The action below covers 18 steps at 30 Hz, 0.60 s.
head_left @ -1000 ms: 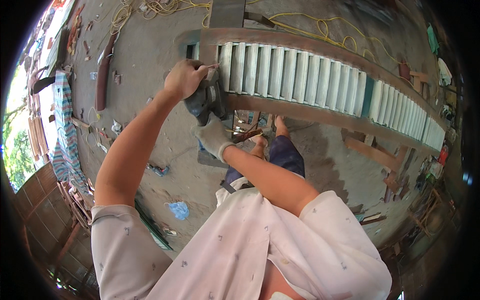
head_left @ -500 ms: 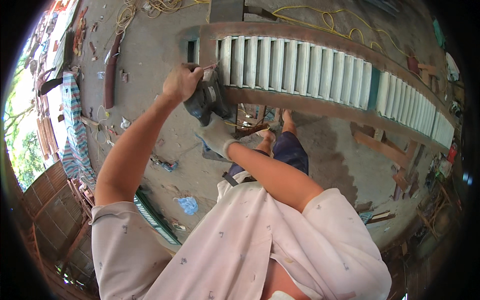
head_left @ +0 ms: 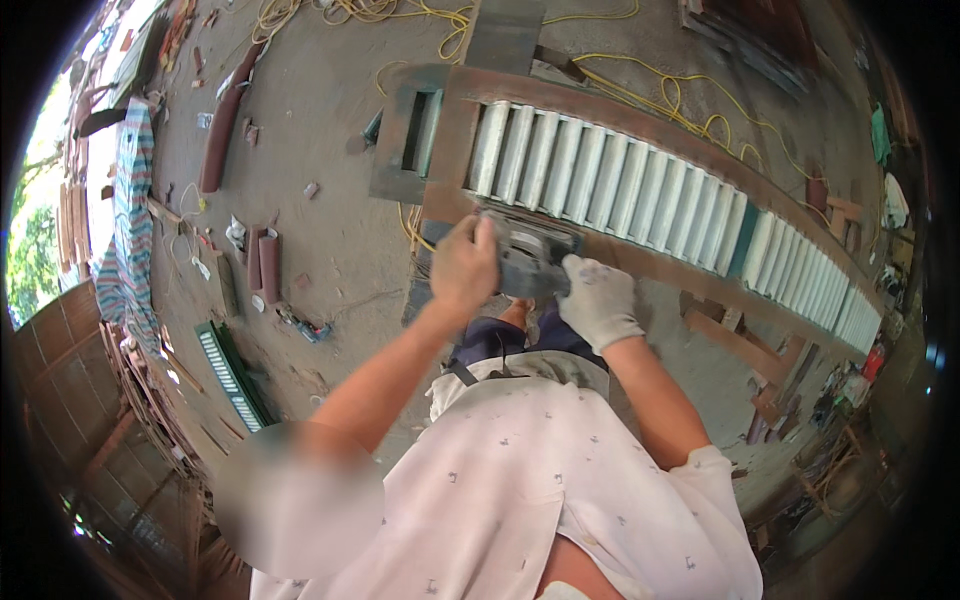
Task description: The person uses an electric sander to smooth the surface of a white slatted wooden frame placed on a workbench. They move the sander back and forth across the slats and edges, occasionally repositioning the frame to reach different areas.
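A dark power sander [head_left: 530, 265], which looks like a belt sander, rests on the near rail of a louvered shutter [head_left: 655, 258] close to its left end. My bare left hand [head_left: 465, 268] is closed on the sander's left end. My right hand [head_left: 600, 300], in a light work glove, is wrapped round its right end. The shutter's brown frame holds whitish slats, with a green crosspiece between two slatted sections. Both forearms are spread, and the sander lies sideways between my hands. Its underside is hidden.
A smaller frame piece [head_left: 400, 165] adjoins the shutter's left end. Yellow cords [head_left: 665, 95] snake across the floor behind. Reddish-brown rolls [head_left: 265, 265], a green slatted panel [head_left: 232, 375] and a blue tool [head_left: 305, 328] lie on the left. Wooden trestle parts [head_left: 735, 340] stand under the shutter's right side.
The sander has moved right from the shutter's left corner onto the near rail and turned sideways. My right hand has swung out to the right with it. The view has also shifted.
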Each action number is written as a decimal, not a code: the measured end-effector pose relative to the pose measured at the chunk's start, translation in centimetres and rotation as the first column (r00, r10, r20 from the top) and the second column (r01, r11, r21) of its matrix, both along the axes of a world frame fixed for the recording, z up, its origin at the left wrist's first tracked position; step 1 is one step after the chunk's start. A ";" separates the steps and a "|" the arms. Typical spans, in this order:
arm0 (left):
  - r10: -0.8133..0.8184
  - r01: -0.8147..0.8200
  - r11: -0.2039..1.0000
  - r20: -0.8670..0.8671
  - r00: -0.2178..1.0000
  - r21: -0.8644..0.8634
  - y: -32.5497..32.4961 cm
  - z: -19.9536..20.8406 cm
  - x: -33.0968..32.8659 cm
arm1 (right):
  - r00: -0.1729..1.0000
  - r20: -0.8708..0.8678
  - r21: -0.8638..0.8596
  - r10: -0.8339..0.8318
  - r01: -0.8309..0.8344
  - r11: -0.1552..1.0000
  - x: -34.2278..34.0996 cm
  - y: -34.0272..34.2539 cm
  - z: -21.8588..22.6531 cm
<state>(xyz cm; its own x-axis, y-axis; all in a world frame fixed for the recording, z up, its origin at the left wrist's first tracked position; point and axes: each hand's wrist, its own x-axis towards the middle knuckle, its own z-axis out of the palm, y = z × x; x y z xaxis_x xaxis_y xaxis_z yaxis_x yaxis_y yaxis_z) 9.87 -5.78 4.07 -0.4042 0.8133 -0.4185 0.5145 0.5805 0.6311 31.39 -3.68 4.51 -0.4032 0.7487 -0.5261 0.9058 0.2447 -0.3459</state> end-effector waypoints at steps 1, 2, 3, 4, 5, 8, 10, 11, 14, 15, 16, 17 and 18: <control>0.016 -0.016 0.999 0.007 1.000 0.042 -0.4 0.4 1.1 | 1.000 0.029 0.002 0.007 -0.007 1.000 0.8 -0.1 -0.2; -0.027 0.031 0.983 -0.022 0.999 0.183 -0.8 0.0 1.5 | 0.998 0.059 0.005 0.012 -0.012 1.000 0.9 0.0 -0.4; -0.069 0.083 0.945 -0.058 0.996 0.315 -1.4 -0.3 1.7 | 0.999 0.043 0.017 0.026 -0.027 0.999 0.5 0.1 -0.4; -0.104 0.137 0.888 -0.100 0.990 0.439 -1.7 -0.5 1.6 | 0.999 0.027 0.029 0.041 -0.041 0.999 0.0 0.3 -0.4; -0.100 0.128 0.891 -0.086 0.991 0.435 -1.8 -0.9 0.6 | 0.998 0.012 0.041 0.054 -0.054 0.998 -0.5 0.4 -0.5; -0.101 0.110 0.899 -0.042 0.994 0.423 -0.6 -1.6 -4.7 | 0.996 -0.019 -0.024 0.084 -0.084 0.996 -5.2 1.5 -1.0; -0.094 0.097 0.920 -0.027 0.995 0.380 0.5 -1.7 -8.6 | 0.990 -0.089 0.001 0.113 -0.114 0.994 -8.8 2.7 -1.0; -0.104 0.105 0.932 -0.020 0.994 0.346 1.5 -1.0 -10.2 | 0.991 -0.097 -0.013 0.097 -0.099 0.995 -10.6 3.1 -1.0; -0.213 0.227 0.944 -0.084 0.974 0.239 3.3 -0.2 -13.6 | 0.988 -0.139 -0.013 0.067 -0.069 0.998 -12.6 3.8 -0.6; -0.198 0.210 0.951 -0.074 0.977 0.229 3.3 0.1 -12.9 | 0.986 -0.155 0.005 0.065 -0.065 0.998 -12.1 3.5 -1.2; -0.182 0.193 0.958 -0.067 0.981 0.214 2.9 0.4 -11.7 | 0.983 -0.173 0.018 0.064 -0.062 0.998 -11.7 3.3 -1.4; -0.169 0.177 0.964 -0.061 0.984 0.198 2.8 0.5 -10.6 | 0.987 -0.147 -0.001 0.064 -0.065 0.998 -10.7 3.4 -1.4; -0.207 0.219 0.936 -0.070 0.976 0.276 2.3 -0.5 -9.8 | 0.990 -0.125 -0.027 0.068 -0.072 0.997 -9.1 3.7 -1.0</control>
<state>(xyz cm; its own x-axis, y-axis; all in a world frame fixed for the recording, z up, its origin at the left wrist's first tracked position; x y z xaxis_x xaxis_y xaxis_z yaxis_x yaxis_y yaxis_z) 0.12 -3.48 3.52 -0.2203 0.9640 -0.1488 0.6342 0.2574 0.7290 22.30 0.06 3.51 -0.5173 0.7004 -0.4918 0.8367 0.2930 -0.4628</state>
